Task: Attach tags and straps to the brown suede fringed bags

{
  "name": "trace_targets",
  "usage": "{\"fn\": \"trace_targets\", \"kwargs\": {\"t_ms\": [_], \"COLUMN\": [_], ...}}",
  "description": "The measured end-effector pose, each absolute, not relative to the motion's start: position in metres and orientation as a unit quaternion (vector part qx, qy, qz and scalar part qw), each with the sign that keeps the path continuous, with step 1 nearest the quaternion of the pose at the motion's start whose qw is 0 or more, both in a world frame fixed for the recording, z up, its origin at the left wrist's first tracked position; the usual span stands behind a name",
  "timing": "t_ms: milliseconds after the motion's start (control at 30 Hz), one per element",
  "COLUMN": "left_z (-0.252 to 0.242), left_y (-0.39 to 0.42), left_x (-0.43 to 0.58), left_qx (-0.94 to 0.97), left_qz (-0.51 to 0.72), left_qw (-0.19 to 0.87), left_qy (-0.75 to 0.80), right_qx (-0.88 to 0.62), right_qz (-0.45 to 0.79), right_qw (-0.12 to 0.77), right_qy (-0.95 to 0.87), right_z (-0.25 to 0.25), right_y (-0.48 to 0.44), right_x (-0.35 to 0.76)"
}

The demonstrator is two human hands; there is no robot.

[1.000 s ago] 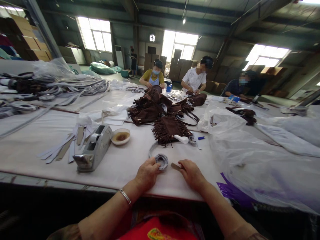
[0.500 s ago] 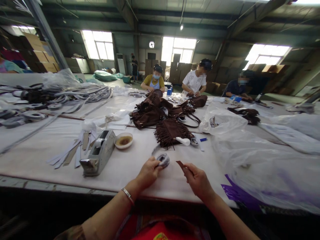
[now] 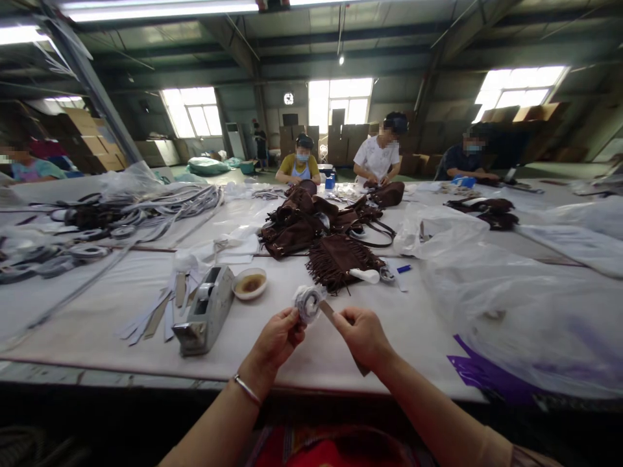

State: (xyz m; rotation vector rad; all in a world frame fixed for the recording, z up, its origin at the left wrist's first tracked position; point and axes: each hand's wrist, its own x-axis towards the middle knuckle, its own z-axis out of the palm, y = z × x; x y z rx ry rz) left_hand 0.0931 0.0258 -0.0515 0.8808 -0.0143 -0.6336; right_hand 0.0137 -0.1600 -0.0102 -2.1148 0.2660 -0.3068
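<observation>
I have the left hand (image 3: 278,337) with its fingers gripping the lower left rim of a coil of grey strap (image 3: 307,305), its round face turned to my camera. The right hand (image 3: 365,332) has its fingers clamped around a flat grey-brown strip (image 3: 329,312), whose far end reaches the coil's right edge and whose other end shows below the palm; I can't tell whether strip and coil touch.

I take the brown fringed bag (image 3: 333,263) as my landmark. The coil and strip are held on the near side of it, toward its left corner, above the white worktop (image 3: 318,363). Just behind the bag I see a heap of brown bags (image 3: 294,224). To its left come a shallow dish (image 3: 250,284) with brownish contents, then a grey tape dispenser (image 3: 208,318), and farther left a fan of loose strips (image 3: 154,316). Just right of it lies a small blue item (image 3: 403,268); farther right, clear plastic sheeting (image 3: 506,311). Well beyond the bag, a co-worker in a white shirt (image 3: 377,157) bends over the far side.
</observation>
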Motion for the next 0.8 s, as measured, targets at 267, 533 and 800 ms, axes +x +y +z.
{"fn": "trace_targets", "kwargs": {"t_ms": [267, 533, 800], "left_z": [-0.053, -0.057, -0.064], "left_y": [0.025, 0.026, 0.027], "left_x": [0.091, 0.091, 0.093], "left_qx": [0.438, 0.455, 0.474], "left_qz": [-0.290, -0.287, -0.285], "left_qw": [0.850, 0.840, 0.829], "left_qy": [-0.036, -0.064, -0.087], "right_qx": [-0.691, -0.528, -0.509], "right_qz": [0.026, 0.124, 0.174], "right_qw": [0.688, 0.799, 0.794], "right_qy": [0.221, 0.261, 0.283], "right_z": [-0.018, -0.007, -0.009], "right_y": [-0.145, -0.148, -0.143], "right_x": [0.032, 0.031, 0.031]}}
